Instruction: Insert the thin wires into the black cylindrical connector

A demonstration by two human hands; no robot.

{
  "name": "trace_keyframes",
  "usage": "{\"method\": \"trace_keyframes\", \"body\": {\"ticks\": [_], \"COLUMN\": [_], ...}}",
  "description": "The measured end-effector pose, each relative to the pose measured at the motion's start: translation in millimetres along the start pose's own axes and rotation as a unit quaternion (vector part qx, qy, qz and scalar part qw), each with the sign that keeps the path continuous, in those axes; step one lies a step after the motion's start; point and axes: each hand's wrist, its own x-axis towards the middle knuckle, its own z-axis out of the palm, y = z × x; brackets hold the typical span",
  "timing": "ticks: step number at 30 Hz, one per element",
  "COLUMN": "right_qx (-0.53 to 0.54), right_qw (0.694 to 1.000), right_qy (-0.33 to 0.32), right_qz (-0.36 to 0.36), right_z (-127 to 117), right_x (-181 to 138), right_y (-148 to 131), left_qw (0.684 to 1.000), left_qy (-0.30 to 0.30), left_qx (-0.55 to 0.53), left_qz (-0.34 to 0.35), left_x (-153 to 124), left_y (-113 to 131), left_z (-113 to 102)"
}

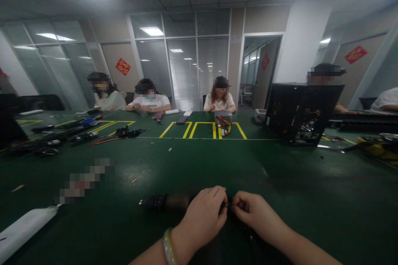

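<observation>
My left hand (205, 212) and my right hand (255, 213) meet near the table's front edge, fingers curled and pinching a small dark part (228, 205) between them. A dark cylindrical piece (164, 202) sticks out to the left from under my left hand and lies on the green table (199, 165). A pale green bangle (168, 247) sits on my left wrist. What the fingertips grip is too small to name.
A white flat object (25, 227) lies at front left. Dark cables and tools (62, 134) crowd the left side. A power supply with coloured wires (223, 121) stands mid-table, a black computer case (300, 114) at right. Several people sit along the far side.
</observation>
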Motion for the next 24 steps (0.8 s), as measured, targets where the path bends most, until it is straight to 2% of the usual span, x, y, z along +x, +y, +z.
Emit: {"method": "trace_keyframes", "body": {"ticks": [24], "right_qx": [0.018], "right_qw": [1.0], "right_qy": [-0.001], "right_qz": [-0.003], "right_z": [3.4], "right_x": [1.4], "right_y": [6.2], "left_qw": [1.0], "left_qy": [-0.004], "left_qx": [0.013], "left_qz": [0.01], "left_x": [1.0], "left_y": [-0.9], "left_z": [1.5]}}
